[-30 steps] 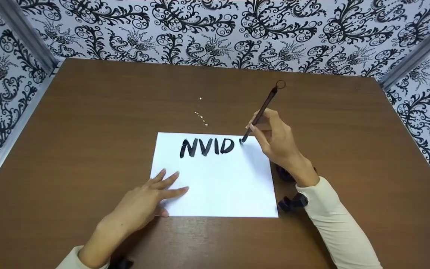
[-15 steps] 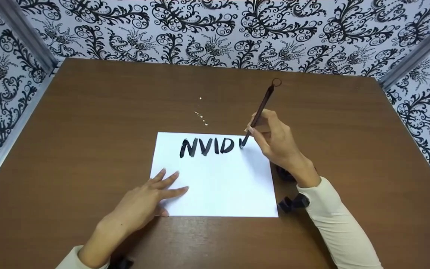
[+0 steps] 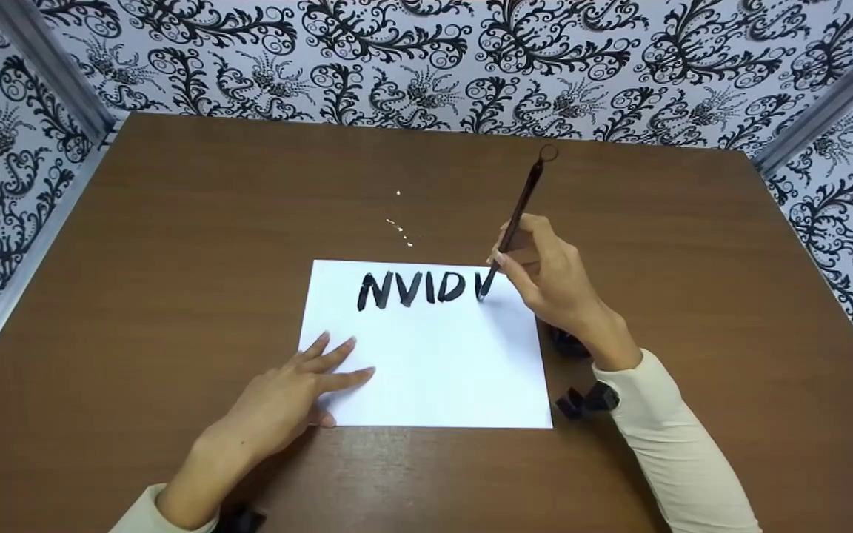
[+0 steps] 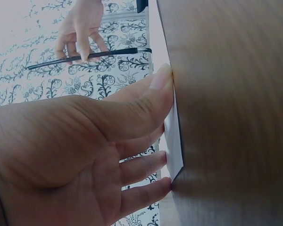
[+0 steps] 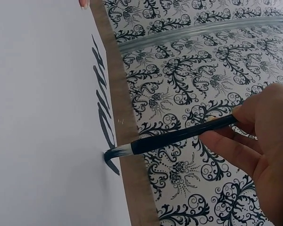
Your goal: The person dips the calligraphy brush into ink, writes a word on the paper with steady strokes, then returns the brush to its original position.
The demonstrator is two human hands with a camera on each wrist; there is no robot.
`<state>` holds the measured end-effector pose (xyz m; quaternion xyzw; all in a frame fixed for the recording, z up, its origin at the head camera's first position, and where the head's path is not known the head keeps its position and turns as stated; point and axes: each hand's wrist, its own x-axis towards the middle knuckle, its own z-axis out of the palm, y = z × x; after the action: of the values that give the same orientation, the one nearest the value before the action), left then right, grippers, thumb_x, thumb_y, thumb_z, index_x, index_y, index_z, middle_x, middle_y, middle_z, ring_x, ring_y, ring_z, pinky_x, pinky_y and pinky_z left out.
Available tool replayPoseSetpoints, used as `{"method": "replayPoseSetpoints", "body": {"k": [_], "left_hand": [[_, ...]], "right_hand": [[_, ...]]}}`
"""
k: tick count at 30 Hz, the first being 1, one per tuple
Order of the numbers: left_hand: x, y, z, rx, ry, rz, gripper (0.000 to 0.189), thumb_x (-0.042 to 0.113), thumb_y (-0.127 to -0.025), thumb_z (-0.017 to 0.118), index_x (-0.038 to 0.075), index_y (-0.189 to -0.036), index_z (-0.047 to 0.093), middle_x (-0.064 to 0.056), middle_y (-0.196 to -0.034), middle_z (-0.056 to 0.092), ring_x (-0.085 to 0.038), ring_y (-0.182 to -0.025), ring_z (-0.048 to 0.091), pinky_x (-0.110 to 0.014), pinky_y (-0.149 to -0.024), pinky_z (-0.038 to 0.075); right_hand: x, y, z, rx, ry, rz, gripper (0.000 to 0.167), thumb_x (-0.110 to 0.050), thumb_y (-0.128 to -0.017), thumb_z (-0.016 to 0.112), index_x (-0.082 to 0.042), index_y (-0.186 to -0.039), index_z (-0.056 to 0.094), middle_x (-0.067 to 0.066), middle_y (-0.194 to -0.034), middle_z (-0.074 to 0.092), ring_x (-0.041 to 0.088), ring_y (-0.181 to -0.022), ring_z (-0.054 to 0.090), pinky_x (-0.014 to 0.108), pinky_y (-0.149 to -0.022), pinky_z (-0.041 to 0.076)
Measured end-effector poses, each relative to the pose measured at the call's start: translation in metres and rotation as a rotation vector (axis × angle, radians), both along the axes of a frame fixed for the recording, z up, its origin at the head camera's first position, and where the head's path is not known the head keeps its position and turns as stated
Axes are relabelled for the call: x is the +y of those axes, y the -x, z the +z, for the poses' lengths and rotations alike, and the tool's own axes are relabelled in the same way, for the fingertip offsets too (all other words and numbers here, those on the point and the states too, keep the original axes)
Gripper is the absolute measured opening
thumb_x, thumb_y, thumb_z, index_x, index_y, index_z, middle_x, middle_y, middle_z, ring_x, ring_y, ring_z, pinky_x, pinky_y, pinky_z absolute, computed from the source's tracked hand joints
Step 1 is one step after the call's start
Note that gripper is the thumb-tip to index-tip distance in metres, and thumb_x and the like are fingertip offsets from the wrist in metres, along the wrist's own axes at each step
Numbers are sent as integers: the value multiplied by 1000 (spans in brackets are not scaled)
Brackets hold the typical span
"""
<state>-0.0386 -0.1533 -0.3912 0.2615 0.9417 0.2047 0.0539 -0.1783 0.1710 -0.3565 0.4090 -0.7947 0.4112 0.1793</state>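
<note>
A white sheet of paper (image 3: 426,363) lies on the brown table, with black brushed letters (image 3: 412,289) reading "NVID" and one more upright stroke along its upper part. My right hand (image 3: 556,277) pinches a dark brush (image 3: 521,200) by its handle, over the paper's upper right corner. In the right wrist view the inked bristles (image 5: 117,151) bend against the paper at the newest stroke. With fingers spread, my left hand (image 3: 286,396) rests on the paper's lower left corner. The left wrist view shows its thumb (image 4: 146,103) at the paper's edge.
Several small pale flecks (image 3: 400,231) lie on the table (image 3: 249,192) behind the paper. A dark round object (image 3: 569,344), partly hidden by the right wrist, stands right of the paper. Patterned wall panels (image 3: 426,66) border the table at the back and sides.
The brush tip has moved down the paper, drawing a short black stroke right of the "D". My right hand has shifted slightly with it; my left hand stays in place.
</note>
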Motion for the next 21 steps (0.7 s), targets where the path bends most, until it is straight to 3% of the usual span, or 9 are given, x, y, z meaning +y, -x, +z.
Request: {"method": "replayPoseSetpoints", "body": {"k": [13,21], "left_hand": [[-1,-1,0,-7,-29,-2,63,13,-74,78,26,-133,58,-5,-150,37,-36,-136,33,-50,-66,52],[-1,0,0,-5,-23,3,64,14,-74,78,27,-133,59,-5,-149,38,-36,-136,33,-42,-60,51]], "right_hand": [[2,-3,4,-19,0,-6,30,5,-89,62,8,-114,46,11,-94,64,20,-85,68,22,-69,53],[12,0,15,12,133,-24,32,12,-85,63,11,-112,47,14,-92,65,24,-82,69,27,-63,54]]}}
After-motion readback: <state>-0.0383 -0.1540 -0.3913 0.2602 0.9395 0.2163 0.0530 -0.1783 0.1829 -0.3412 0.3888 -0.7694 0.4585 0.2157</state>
